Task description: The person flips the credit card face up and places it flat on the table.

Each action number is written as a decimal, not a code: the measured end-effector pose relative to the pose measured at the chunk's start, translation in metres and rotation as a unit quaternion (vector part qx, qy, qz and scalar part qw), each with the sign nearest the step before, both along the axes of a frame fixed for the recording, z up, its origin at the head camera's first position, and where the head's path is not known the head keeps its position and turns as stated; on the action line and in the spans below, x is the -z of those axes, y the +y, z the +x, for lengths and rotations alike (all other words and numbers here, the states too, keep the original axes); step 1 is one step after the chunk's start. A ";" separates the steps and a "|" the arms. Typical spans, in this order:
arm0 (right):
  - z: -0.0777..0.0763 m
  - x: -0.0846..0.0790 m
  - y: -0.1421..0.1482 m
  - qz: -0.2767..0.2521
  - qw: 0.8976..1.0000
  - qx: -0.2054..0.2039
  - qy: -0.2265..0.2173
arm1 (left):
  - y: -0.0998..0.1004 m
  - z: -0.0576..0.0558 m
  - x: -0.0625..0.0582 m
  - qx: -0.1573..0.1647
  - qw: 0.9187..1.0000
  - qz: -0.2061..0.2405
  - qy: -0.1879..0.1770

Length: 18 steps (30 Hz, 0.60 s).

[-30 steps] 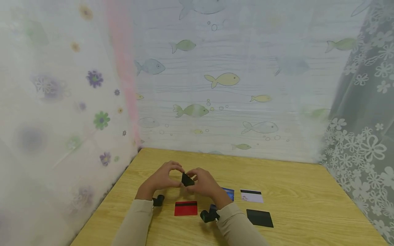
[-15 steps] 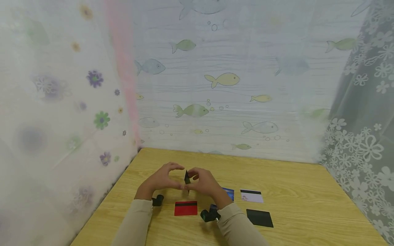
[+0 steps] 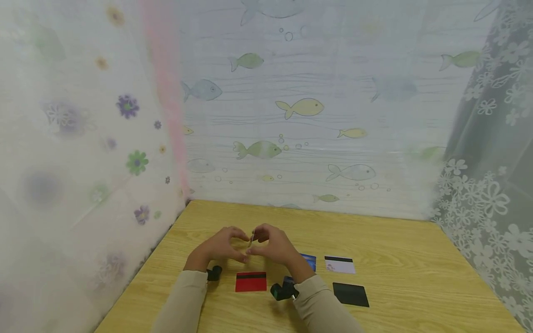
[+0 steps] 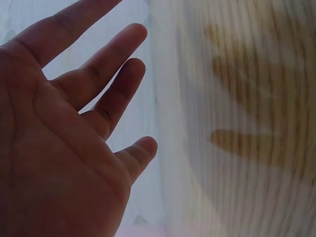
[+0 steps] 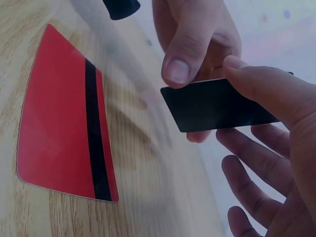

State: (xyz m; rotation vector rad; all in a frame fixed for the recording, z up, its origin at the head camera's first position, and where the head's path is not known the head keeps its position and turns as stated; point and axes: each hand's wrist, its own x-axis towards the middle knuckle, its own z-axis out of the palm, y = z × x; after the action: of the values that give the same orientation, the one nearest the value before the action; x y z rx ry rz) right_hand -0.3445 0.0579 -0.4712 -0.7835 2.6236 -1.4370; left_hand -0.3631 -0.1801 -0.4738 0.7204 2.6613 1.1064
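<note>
A dark plastic card (image 5: 217,108) stands on edge between the two hands; the head view shows it almost edge-on, as a thin strip. My right hand (image 3: 272,245) pinches it between thumb and fingers, the thumb (image 5: 261,94) lying over its upper long edge. Facing it, my left hand (image 3: 222,247) has thumb and fingers spread apart, their tips right by the card's near end. In the left wrist view the left fingers (image 4: 108,61) stretch out loosely with nothing against them. On the table just in front of the hands lies a red card (image 3: 251,282) with a black stripe.
Right of the hands lie a white card (image 3: 340,265) with a black stripe, a dark card (image 3: 350,294) and a blue card (image 3: 309,262), partly hidden by the right wrist. Black wrist cameras (image 3: 284,290) hang under both wrists. Printed curtains (image 3: 308,185) border the wooden table (image 3: 399,249).
The held card has turned from showing its dark face to nearly edge-on. The left fingers have come off its corner and sunk slightly; the right hand keeps its pinch. Cards on the table stay put.
</note>
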 end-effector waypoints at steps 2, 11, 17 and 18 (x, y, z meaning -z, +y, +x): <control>0.001 0.000 0.000 -0.009 1.000 -0.003 -0.002 | 0.000 -0.001 0.001 0.005 1.000 0.000 -0.001; 0.003 0.002 0.003 -0.012 1.000 0.012 -0.002 | -0.002 -0.002 0.003 0.012 1.000 0.007 -0.005; 0.003 0.002 0.008 0.008 1.000 0.022 0.011 | -0.003 0.000 -0.001 0.008 1.000 0.005 0.009; 0.004 0.001 0.008 0.010 1.000 0.024 0.012 | -0.004 0.000 -0.001 0.006 1.000 0.005 0.011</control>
State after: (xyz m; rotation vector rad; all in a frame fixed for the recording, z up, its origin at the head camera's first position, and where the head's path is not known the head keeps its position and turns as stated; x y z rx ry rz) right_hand -0.3409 0.0663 -0.4724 -0.7462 2.6883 -1.4202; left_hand -0.3631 -0.1837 -0.4728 0.7525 2.6688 1.1148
